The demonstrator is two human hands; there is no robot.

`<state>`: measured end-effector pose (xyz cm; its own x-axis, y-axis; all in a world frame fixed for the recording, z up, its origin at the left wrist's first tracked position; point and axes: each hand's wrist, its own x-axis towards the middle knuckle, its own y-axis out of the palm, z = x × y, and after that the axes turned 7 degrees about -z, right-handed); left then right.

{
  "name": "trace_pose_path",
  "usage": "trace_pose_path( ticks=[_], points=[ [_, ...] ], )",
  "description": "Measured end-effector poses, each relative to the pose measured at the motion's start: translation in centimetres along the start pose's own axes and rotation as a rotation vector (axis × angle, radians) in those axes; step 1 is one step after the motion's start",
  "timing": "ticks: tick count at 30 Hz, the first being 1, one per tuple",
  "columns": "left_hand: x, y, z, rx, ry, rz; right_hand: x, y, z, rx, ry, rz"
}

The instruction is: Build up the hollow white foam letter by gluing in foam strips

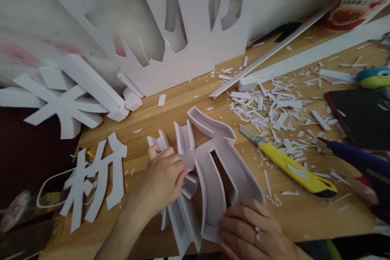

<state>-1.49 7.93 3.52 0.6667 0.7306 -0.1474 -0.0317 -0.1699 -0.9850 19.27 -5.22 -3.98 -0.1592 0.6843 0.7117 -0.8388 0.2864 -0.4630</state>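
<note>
A hollow white foam character [210, 152] with raised side walls lies on the wooden table, its open side up. My left hand [164, 176] is closed on its left part, fingers bent over the walls and thumb near a small inner wall. Whether a loose strip is also between those fingers, I cannot tell. My right hand [252, 227], with a ring on one finger, is closed round the lower right end of the same character. That hand hides the end of the wall there. To the right lies a yellow utility knife [292, 168], blade out.
White scraps [277, 109] are strewn at right, beside a blue glue gun [356, 156] and a dark flat slab [362, 115]. A flat cut-out character [100, 166] and a thick foam one [65, 103] lie left. A cut foam sheet [195, 69] leans behind; a paper tub [353, 12] stands back right.
</note>
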Motion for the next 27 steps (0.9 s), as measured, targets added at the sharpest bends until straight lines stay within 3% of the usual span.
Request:
trace_pose_path(
  ticks=[1, 2, 3, 5, 7, 9, 12, 15, 21, 27],
  points=[
    [0.1, 0.0, 0.0, 0.004, -0.011, 0.02, 0.8, -1.2, -0.5, 0.065, 0.027, 0.069],
    [0.1, -0.1, 0.0, 0.007, -0.02, 0.031, 1.8, -2.3, -1.1, 0.071, 0.074, 0.049],
    [0.2, -0.1, 0.0, 0.008, -0.024, 0.034, 2.8, -3.4, -1.9, 0.022, 0.115, -0.004],
    [0.2, -0.2, -0.1, 0.006, -0.026, 0.022, 5.0, -4.6, -3.8, -0.178, 0.163, 0.037],
    [0.1, -0.2, -0.1, 0.001, -0.025, 0.015, 6.9, -4.4, -5.6, -0.336, 0.206, 0.22],
    [0.1, -0.3, -0.1, -0.003, -0.024, 0.005, 8.4, -3.2, -7.0, -0.479, 0.299, 0.535],
    [0.1, -0.4, -0.2, -0.004, -0.013, -0.017, 10.1, -1.1, -7.8, -0.552, 0.295, 0.683],
    [0.1, -0.4, -0.3, 0.0, -0.005, -0.039, 11.0, -0.3, -7.5, -0.61, 0.274, 0.721],
    [0.0, -0.4, -0.5, 0.003, -0.005, -0.059, 11.0, -0.7, -6.3, -0.682, 0.209, 0.73],
    [0.0, -0.2, -0.4, 0.006, -0.02, -0.083, 11.1, 0.3, -7.2, -0.641, 0.107, 0.832]
  ],
)
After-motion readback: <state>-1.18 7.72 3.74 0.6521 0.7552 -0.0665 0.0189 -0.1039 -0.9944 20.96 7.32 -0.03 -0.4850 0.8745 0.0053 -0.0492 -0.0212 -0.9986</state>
